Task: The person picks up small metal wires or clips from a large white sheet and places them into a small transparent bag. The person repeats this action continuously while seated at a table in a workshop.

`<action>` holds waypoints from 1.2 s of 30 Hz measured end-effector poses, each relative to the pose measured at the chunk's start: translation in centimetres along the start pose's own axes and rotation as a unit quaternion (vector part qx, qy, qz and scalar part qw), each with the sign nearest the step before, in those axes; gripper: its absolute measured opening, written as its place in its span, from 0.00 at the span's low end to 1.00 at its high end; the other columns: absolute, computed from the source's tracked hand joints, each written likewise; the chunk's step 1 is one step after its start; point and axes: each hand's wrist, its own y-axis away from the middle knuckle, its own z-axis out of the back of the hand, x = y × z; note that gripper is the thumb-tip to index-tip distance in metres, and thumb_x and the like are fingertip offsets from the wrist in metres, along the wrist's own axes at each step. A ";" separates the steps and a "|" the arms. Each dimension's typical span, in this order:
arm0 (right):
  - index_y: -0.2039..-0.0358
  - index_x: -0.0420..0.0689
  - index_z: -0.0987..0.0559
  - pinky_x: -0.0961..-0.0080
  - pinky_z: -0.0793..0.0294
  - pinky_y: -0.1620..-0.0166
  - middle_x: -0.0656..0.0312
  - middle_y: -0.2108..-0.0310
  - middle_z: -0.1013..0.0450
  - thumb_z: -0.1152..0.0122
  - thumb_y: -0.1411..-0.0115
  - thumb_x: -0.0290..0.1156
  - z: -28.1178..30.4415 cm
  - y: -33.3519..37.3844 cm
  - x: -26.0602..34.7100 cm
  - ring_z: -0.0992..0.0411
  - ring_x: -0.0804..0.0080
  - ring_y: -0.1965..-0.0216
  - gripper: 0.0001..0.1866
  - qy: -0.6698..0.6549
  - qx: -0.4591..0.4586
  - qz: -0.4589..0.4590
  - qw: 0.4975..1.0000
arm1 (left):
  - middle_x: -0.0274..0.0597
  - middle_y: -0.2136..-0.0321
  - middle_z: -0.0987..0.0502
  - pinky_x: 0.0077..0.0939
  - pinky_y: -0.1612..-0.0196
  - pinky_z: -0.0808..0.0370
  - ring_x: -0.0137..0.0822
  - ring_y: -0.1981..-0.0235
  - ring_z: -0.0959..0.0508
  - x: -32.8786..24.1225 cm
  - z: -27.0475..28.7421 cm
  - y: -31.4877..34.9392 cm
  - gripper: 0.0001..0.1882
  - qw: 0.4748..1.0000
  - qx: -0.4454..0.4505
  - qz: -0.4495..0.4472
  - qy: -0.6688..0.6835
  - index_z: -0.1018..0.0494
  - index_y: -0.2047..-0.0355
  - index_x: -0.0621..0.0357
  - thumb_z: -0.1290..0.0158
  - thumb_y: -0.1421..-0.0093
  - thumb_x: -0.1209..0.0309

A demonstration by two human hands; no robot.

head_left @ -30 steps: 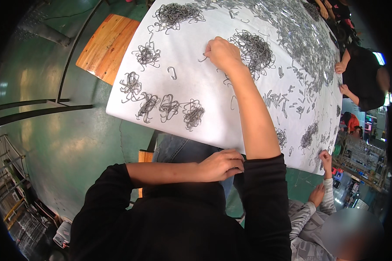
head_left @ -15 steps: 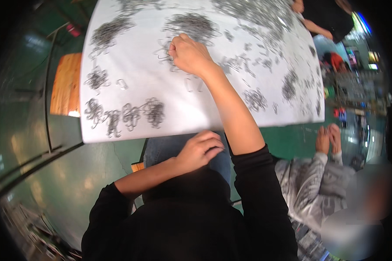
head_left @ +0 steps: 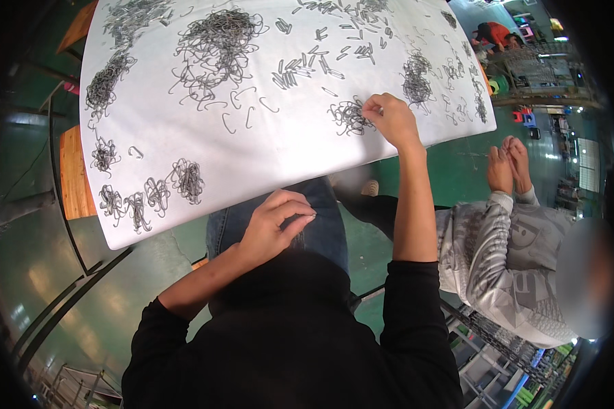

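Observation:
My right hand (head_left: 392,121) reaches over the table's near right part, thumb and fingers pinched on the right edge of a small pile of bent grey wire hooks (head_left: 348,118). Just what lies between those fingertips is mostly hidden. Over my lap, below the table edge, my left hand (head_left: 276,223) is curled with thumb and forefinger close together; anything in it is too small to make out. A larger heap of wire hooks (head_left: 218,51) spreads farther off on the white tabletop (head_left: 293,146), with a few loose hooks on its near side.
Several small hook bunches (head_left: 187,181) line the table's near left corner. Narrow looped metal pieces (head_left: 297,71) are scattered beyond the middle. Another hook pile (head_left: 417,80) lies right of my hand. A seated person in a grey top (head_left: 501,252) is at my right; a wooden stool (head_left: 75,174) stands left.
My right hand has moved from the big heap rightward and nearer, to the small pile. My left hand remains over my lap. The view has turned, shifting the table leftward.

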 end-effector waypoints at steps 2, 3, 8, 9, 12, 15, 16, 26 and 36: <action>0.71 0.51 0.18 0.65 0.26 0.63 0.60 0.69 0.24 0.35 0.48 0.32 0.7 0.0 0.5 0.24 0.62 0.66 0.04 0.024 -0.003 -0.001 1.000 | 0.40 0.64 0.23 0.26 0.59 0.25 0.35 0.62 0.22 -0.1 -0.1 -0.1 0.06 1.000 -0.001 -0.013 0.000 0.21 0.68 0.59 0.40 0.47 0.79; 0.70 0.51 0.18 0.66 0.26 0.63 0.61 0.69 0.24 0.34 0.48 0.32 1.1 0.0 1.1 0.24 0.62 0.66 0.04 0.039 -0.009 0.001 0.999 | 0.40 0.64 0.23 0.26 0.59 0.25 0.35 0.62 0.22 -0.2 -0.1 0.0 0.07 1.000 -0.009 -0.019 -0.005 0.21 0.67 0.59 0.39 0.48 0.79; 0.69 0.51 0.19 0.65 0.25 0.62 0.63 0.68 0.25 0.37 0.46 0.28 -1.7 -2.3 7.5 0.24 0.60 0.65 0.04 -0.056 -0.094 0.155 0.982 | 0.38 0.64 0.24 0.26 0.61 0.25 0.34 0.63 0.24 -0.2 -0.1 0.1 0.08 0.999 -0.014 -0.022 0.025 0.21 0.66 0.58 0.38 0.48 0.78; 0.69 0.50 0.19 0.64 0.25 0.61 0.64 0.66 0.25 0.39 0.45 0.27 -3.0 -2.7 9.3 0.25 0.59 0.64 0.04 -0.075 -0.079 0.225 0.968 | 0.37 0.64 0.24 0.26 0.61 0.25 0.34 0.63 0.24 -0.2 0.0 0.2 0.08 0.999 -0.013 -0.020 0.035 0.21 0.66 0.58 0.38 0.48 0.78; 0.66 0.49 0.19 0.65 0.26 0.57 0.64 0.65 0.27 0.40 0.45 0.27 -7.2 -4.1 15.2 0.27 0.62 0.58 0.06 -0.122 -0.066 0.286 0.948 | 0.37 0.64 0.24 0.26 0.62 0.26 0.34 0.63 0.24 0.0 0.2 0.3 0.08 1.000 0.000 -0.007 0.021 0.21 0.66 0.57 0.39 0.47 0.78; 0.66 0.48 0.19 0.64 0.26 0.57 0.64 0.66 0.27 0.40 0.44 0.27 -8.9 -6.4 18.9 0.28 0.62 0.58 0.06 -0.133 -0.092 0.289 0.944 | 0.37 0.63 0.24 0.26 0.62 0.27 0.34 0.62 0.25 0.2 0.3 0.3 0.08 0.999 -0.010 -0.021 0.023 0.22 0.65 0.56 0.39 0.46 0.78; 0.66 0.47 0.19 0.63 0.27 0.57 0.64 0.65 0.27 0.40 0.44 0.27 -9.2 -7.1 19.7 0.28 0.62 0.58 0.05 -0.137 -0.100 0.290 0.942 | 0.37 0.63 0.25 0.26 0.62 0.27 0.34 0.62 0.25 0.2 0.3 0.4 0.08 0.999 -0.014 -0.025 0.028 0.22 0.65 0.56 0.39 0.46 0.78; 0.71 0.45 0.22 0.66 0.29 0.56 0.65 0.67 0.27 0.36 0.46 0.31 -9.3 -8.5 22.7 0.30 0.62 0.57 0.05 0.040 0.044 0.355 0.933 | 0.37 0.65 0.25 0.28 0.63 0.26 0.36 0.64 0.24 0.9 1.0 0.3 0.07 0.997 -0.043 -0.070 0.011 0.22 0.67 0.57 0.39 0.47 0.78; 0.67 0.40 0.21 0.73 0.30 0.67 0.59 0.73 0.25 0.36 0.47 0.24 -4.6 2.6 14.2 0.28 0.70 0.72 0.06 -0.312 -0.031 0.081 0.946 | 0.39 0.69 0.22 0.28 0.62 0.26 0.38 0.66 0.24 0.4 0.7 -0.7 0.06 0.997 -0.070 -0.042 0.002 0.22 0.68 0.59 0.39 0.48 0.78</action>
